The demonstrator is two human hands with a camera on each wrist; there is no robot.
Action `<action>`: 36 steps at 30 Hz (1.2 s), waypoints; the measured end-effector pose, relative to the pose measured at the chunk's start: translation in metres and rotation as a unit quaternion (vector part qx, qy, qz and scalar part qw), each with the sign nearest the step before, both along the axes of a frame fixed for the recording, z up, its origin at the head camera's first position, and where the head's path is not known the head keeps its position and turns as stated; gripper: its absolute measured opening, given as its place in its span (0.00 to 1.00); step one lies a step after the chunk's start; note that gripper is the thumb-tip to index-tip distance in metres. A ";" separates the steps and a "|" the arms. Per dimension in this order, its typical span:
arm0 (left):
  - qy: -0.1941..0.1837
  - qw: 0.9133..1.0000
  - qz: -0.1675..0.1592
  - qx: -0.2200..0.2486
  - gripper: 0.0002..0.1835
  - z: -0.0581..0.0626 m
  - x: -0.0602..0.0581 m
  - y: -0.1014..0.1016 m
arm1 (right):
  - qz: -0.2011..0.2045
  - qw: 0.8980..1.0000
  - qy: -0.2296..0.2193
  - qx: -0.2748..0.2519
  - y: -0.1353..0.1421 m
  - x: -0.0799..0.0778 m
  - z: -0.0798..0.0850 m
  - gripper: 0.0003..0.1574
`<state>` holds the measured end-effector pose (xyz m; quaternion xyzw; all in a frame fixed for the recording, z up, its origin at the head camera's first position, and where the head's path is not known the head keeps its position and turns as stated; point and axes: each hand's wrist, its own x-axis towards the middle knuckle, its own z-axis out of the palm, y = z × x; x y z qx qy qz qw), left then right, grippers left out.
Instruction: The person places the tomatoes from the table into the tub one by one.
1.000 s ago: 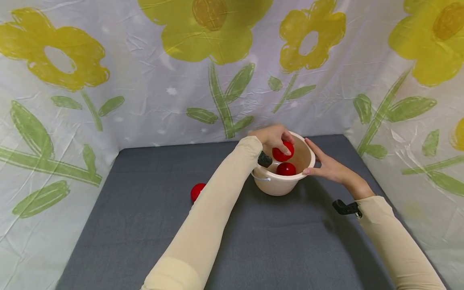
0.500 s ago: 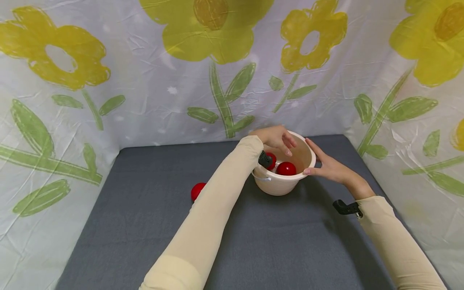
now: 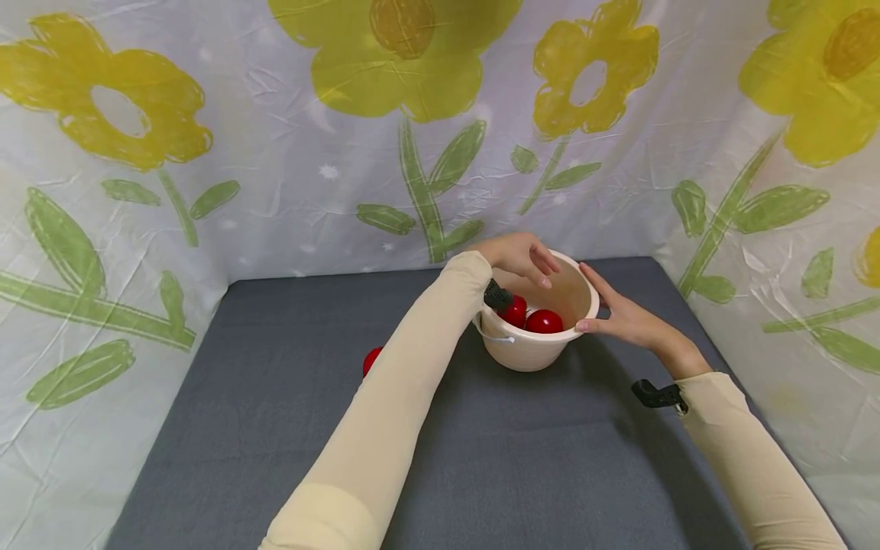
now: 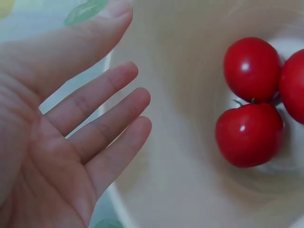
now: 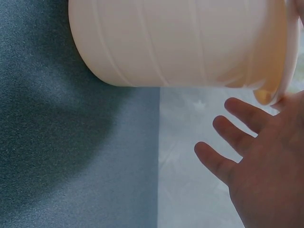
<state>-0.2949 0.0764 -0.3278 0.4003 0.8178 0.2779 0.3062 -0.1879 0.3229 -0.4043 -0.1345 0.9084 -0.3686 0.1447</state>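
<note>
My left hand (image 3: 519, 256) hovers over the cream bucket (image 3: 524, 353), fingers relaxed and apart, with nothing in its grasp. Three red tomatoes lie together on the bucket's bottom in the left wrist view: an upper one (image 4: 252, 70), a lower one (image 4: 249, 135) showing its green stem, and one cut off at the right edge (image 4: 293, 85). At the bucket's right side my right hand (image 3: 629, 317) holds the rim with thumb and index finger. Its other fingers (image 5: 235, 135) stick out free below the rim. Another tomato (image 3: 371, 360) sits on the table, partly hidden by my left sleeve.
The bucket stands near the back right of a table covered in dark grey cloth (image 3: 275, 412). A white flower-printed sheet (image 3: 289, 191) hangs behind the table and along both sides. The bucket's thin handle (image 3: 496, 337) hangs down against its front left.
The tomato my left hand held has been let go into the bucket. That hand has since drawn slightly back to the left. My right hand stays at the rim.
</note>
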 end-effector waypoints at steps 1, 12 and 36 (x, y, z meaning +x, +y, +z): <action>-0.010 1.000 0.001 0.004 0.25 0.003 0.000 -0.003 | 0.001 1.000 -0.001 0.000 0.000 0.000 0.000 0.67; 0.017 0.996 0.060 0.061 0.24 0.029 -0.017 -0.066 | 0.000 1.000 0.005 -0.001 -0.002 0.002 0.000 0.67; 0.114 0.979 0.150 0.076 0.27 -0.068 0.044 -0.201 | 0.003 1.000 0.008 -0.014 -0.001 0.002 0.001 0.68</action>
